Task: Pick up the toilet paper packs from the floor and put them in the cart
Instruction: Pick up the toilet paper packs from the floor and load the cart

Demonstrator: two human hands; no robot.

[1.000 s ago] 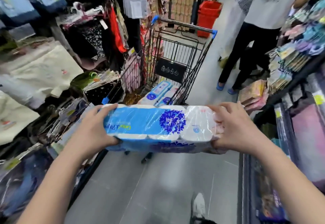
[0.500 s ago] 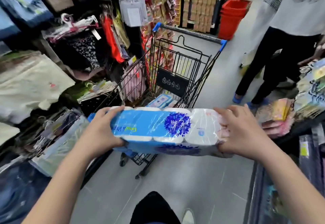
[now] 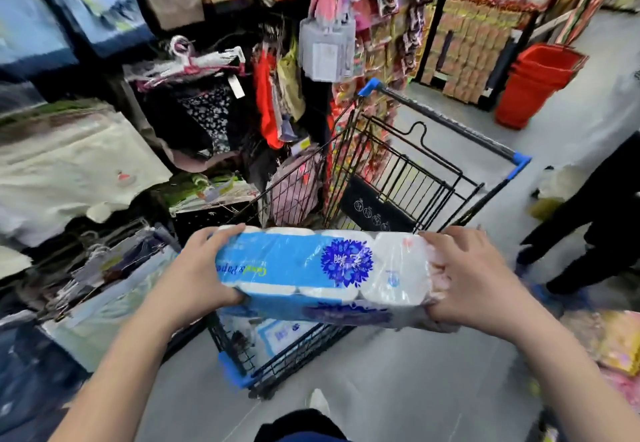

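A blue-and-white toilet paper pack point(image 3: 318, 271) with a dark blue flower print is held level between both hands. My left hand point(image 3: 194, 271) grips its left end and my right hand point(image 3: 474, 278) grips its right end. The pack hovers over the near end of the black wire cart point(image 3: 408, 171), which has blue corner caps. Another toilet paper pack point(image 3: 277, 334) lies inside the cart, seen through the wire below the held one.
Shelves of folded clothes and bagged goods point(image 3: 86, 171) crowd the left side. A person in dark trousers point(image 3: 588, 219) stands right of the cart. Red stacked baskets point(image 3: 533, 84) sit far right. Packaged goods point(image 3: 616, 344) line the right edge. Grey floor lies below.
I have stepped closer to the cart. The pack, held in both hands throughout, now hangs over the cart's near end instead of in front of it.
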